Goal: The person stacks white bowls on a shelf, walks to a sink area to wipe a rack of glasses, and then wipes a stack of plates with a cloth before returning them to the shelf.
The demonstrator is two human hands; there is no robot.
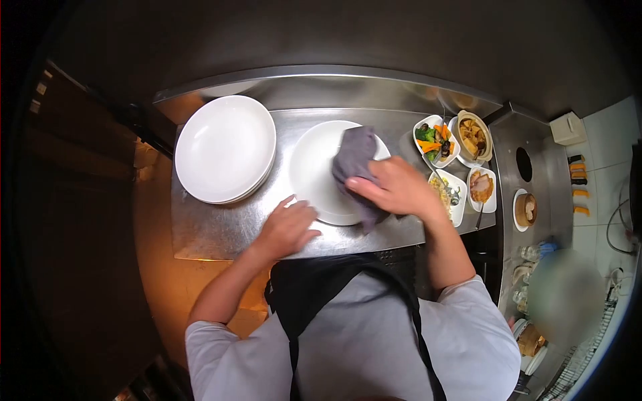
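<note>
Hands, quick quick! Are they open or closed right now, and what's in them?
Left hand: open, holding nothing, at the near edge of the plate.
Right hand: closed on the cloth.

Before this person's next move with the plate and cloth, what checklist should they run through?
1. Cloth in the right hand: ok.
2. Plate flat on the counter: ok.
3. Left hand steadying the plate: cannot tell; it is at the near rim, contact unclear.
4. Plate stack apart from that plate: ok.
5. Cloth away from the food dishes: ok.
6. Plate spotless: cannot tell; cloth covers part.
</note>
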